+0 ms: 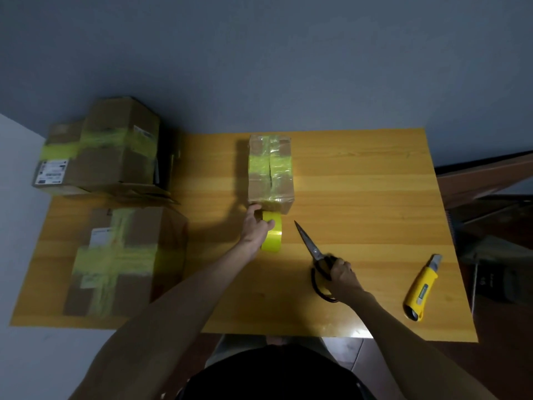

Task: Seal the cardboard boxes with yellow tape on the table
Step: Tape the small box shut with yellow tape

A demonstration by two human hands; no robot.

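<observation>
Nearest the person, the right hand (341, 274) grips the black handles of the scissors (310, 245), its fingers (340, 265) curled through and round the loops. The blades look closed and lie low over the table (360, 197). Their long axis runs away and to the left, so the tip aims at the gap just right of the yellow tape roll (272, 235). A yellow utility knife (421, 287) lies untouched well to the right.

A little farther out, the left hand (255, 226) holds the roll on edge, thumb and fingers (266, 224) wrapped over its rim. The roll stands right against the near end of the small cardboard box (271, 171). That box lies mid-table with its long axis running near to far, and yellow tape already runs along its top seam. Whether a free strip spans from roll to box cannot be made out.

The cut probably comes next. Its place lies ahead and left of the scissor tip, near the box's lower near edge, and the left fingers sit close beside that line.

At the left, a large taped box (121, 261) and a farther taped box (109, 148) look sealed.
</observation>
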